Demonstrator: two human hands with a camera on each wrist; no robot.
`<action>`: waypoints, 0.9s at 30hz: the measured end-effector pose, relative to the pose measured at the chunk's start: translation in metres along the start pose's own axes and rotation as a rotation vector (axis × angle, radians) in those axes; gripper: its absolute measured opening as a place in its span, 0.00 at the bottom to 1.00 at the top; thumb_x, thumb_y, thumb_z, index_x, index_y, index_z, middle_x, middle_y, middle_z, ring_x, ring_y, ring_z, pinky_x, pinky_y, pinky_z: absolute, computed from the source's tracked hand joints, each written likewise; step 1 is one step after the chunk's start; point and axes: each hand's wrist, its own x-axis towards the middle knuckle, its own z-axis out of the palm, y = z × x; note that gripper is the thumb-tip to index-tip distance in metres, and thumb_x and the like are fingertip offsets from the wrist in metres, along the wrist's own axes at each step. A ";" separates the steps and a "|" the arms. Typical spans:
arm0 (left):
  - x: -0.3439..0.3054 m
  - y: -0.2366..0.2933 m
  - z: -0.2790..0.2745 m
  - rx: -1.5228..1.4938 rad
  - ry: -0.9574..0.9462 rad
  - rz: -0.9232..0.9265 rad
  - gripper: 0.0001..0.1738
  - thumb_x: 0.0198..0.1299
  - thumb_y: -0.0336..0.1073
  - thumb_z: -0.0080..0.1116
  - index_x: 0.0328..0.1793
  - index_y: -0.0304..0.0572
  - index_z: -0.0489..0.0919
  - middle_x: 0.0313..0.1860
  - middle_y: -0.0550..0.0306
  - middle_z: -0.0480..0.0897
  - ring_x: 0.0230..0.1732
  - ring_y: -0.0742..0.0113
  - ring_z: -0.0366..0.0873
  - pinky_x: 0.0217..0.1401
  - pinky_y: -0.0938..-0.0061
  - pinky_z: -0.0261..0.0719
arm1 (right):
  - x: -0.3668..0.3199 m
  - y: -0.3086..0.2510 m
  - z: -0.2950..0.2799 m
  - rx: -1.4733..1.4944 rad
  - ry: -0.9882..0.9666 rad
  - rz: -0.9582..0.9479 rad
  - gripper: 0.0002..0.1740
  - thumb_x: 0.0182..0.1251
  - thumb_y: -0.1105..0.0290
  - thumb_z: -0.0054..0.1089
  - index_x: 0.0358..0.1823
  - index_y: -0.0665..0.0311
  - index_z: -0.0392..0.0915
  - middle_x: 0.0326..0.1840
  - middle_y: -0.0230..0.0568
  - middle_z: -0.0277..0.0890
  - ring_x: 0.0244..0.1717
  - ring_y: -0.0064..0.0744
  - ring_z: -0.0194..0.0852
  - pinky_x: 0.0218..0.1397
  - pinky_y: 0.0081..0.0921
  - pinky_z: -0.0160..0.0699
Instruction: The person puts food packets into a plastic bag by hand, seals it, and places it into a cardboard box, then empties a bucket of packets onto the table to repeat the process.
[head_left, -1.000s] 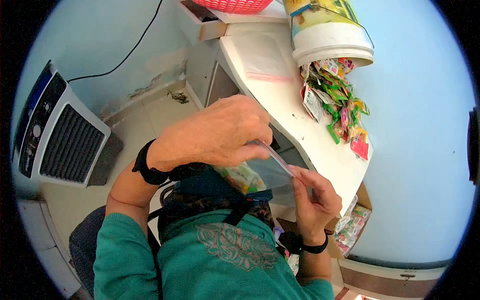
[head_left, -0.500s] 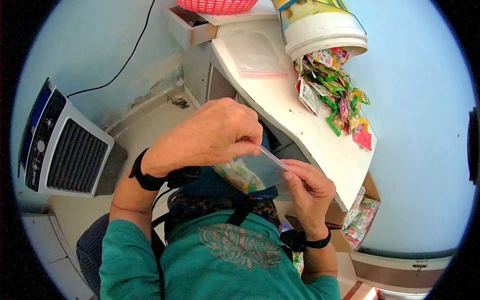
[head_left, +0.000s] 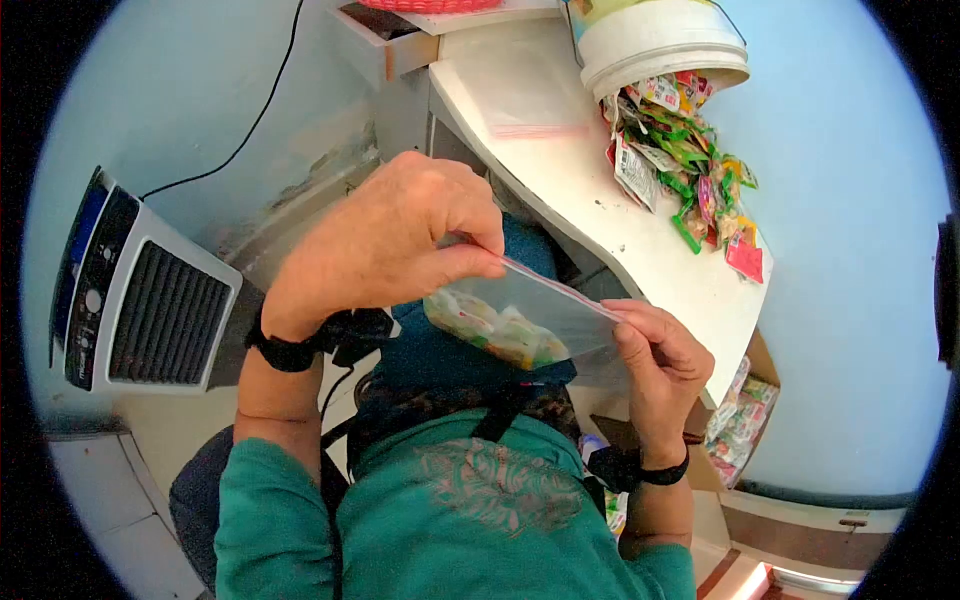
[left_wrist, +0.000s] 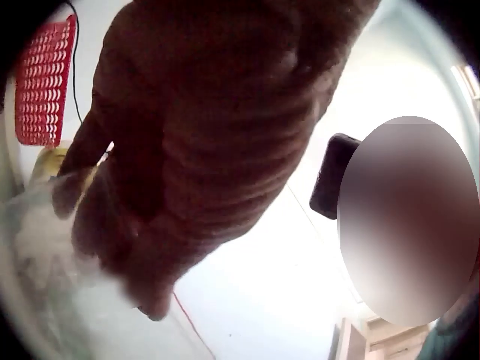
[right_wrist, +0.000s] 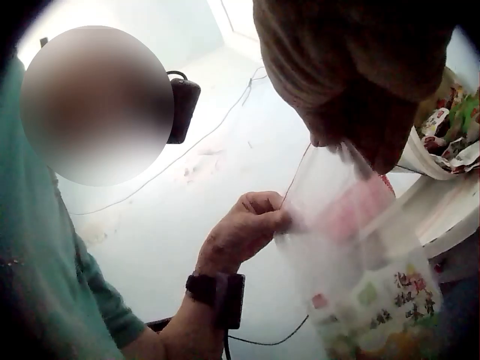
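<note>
Plastic bag [head_left: 572, 322] pinched | left hand [head_left: 400, 235], right hand [head_left: 663, 365] | packets [head_left: 688, 165] by tipped bucket [head_left: 658, 42]

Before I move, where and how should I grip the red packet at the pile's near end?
Pinch the red packet by its near edge, from the near end of the table: it looks flat, and that edge seems free, while other packets crowd its far side.
</note>
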 end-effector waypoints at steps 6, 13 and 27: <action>0.001 0.001 0.004 -0.049 0.005 -0.147 0.08 0.47 0.32 0.74 0.29 0.40 0.83 0.27 0.56 0.82 0.32 0.59 0.80 0.36 0.68 0.76 | 0.000 0.006 -0.004 0.041 0.000 0.006 0.05 0.64 0.80 0.66 0.40 0.72 0.86 0.44 0.47 0.86 0.45 0.32 0.84 0.50 0.25 0.81; -0.002 0.000 -0.005 -0.095 0.033 -0.191 0.08 0.47 0.33 0.75 0.28 0.40 0.84 0.24 0.58 0.80 0.28 0.63 0.78 0.32 0.70 0.72 | -0.001 0.009 -0.007 0.110 0.041 0.075 0.03 0.64 0.79 0.67 0.37 0.71 0.86 0.42 0.45 0.86 0.43 0.29 0.83 0.48 0.23 0.81; 0.002 0.017 -0.010 0.073 0.025 -0.088 0.21 0.46 0.42 0.78 0.43 0.38 0.85 0.37 0.51 0.85 0.42 0.53 0.83 0.44 0.66 0.80 | -0.002 0.007 -0.003 0.100 0.038 0.090 0.03 0.61 0.81 0.67 0.36 0.69 0.87 0.40 0.43 0.87 0.41 0.29 0.85 0.48 0.24 0.81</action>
